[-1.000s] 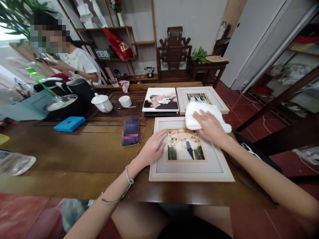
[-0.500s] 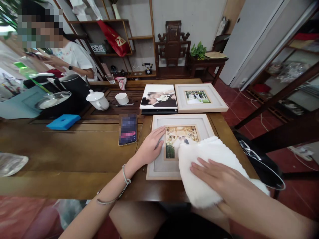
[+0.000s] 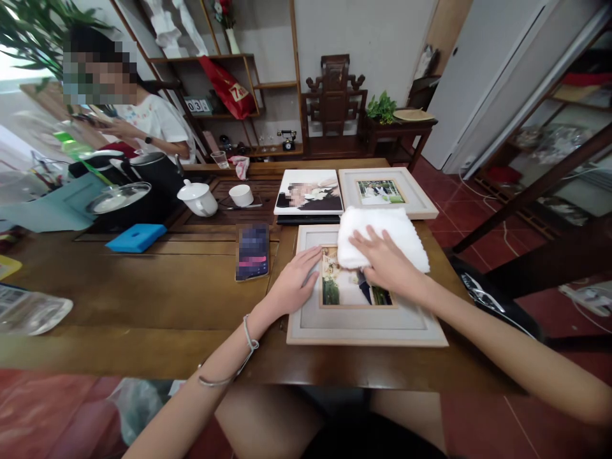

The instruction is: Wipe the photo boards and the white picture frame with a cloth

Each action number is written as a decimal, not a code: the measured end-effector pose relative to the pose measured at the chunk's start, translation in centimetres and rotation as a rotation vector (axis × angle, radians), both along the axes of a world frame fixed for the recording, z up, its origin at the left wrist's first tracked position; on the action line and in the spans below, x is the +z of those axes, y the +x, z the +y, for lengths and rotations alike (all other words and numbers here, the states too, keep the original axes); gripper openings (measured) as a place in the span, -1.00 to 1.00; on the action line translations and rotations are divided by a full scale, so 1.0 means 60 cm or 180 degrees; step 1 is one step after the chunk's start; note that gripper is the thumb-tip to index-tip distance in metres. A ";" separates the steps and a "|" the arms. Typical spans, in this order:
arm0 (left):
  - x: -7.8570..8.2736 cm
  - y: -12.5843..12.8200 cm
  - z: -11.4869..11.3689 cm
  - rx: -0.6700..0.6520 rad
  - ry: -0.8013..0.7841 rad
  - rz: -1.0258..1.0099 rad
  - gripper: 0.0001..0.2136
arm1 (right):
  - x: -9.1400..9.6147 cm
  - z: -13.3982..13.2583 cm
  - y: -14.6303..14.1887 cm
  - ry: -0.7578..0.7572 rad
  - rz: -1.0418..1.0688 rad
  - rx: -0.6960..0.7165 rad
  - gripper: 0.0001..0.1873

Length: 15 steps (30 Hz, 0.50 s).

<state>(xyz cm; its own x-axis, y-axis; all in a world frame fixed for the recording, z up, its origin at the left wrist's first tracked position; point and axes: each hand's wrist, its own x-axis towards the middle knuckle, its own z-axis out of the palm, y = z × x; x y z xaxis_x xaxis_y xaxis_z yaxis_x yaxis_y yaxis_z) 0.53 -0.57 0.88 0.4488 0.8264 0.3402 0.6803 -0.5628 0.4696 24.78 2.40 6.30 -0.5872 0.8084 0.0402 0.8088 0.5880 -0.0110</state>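
Note:
A framed photo (image 3: 318, 328) with a pale mat and light wood edging lies flat on the table before me. My left hand (image 3: 300, 279) rests on its left side, fingers stretched out and touching the mat near the picture. My right hand (image 3: 389, 264) holds a folded white towel (image 3: 406, 233) against the frame's upper right, its fingers spread over the cloth. The towel hides the upper part of the picture and the frame's upper right corner.
Behind lie a second framed photo (image 3: 415, 185) and a photo panel (image 3: 310, 207) on a dark one. Leftward are a phone (image 3: 252, 252), a white cup (image 3: 241, 196), a lidded cup (image 3: 198, 199) and a blue block (image 3: 136, 238). A person (image 3: 162, 124) sits at the far left.
My right hand has moved the towel up and away from me, from the frame's lower right to its upper right. The lower right corner now shows. My left hand stays on the frame.

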 end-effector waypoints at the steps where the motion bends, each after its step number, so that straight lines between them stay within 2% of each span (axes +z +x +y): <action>1: 0.000 0.001 0.000 0.0008 -0.0009 -0.0005 -0.57 | 0.002 -0.022 -0.001 -0.0145 -0.0013 0.0107 -0.22; 6: 0.005 0.003 -0.003 0.0046 -0.0041 0.0018 -0.58 | 0.036 -0.149 0.021 -0.0944 -0.0060 0.0749 -0.06; 9: 0.007 0.003 -0.004 0.0032 -0.0049 0.0012 -0.58 | 0.065 -0.193 0.067 -0.1061 -0.0028 0.1046 0.00; 12: 0.007 0.001 -0.004 0.0027 -0.0049 -0.0019 -0.58 | 0.071 -0.194 0.132 -0.0802 0.0161 0.1064 -0.04; 15: 0.006 0.001 -0.004 0.0026 -0.0065 -0.0012 -0.57 | 0.052 -0.161 0.171 -0.0448 0.0190 0.0725 -0.11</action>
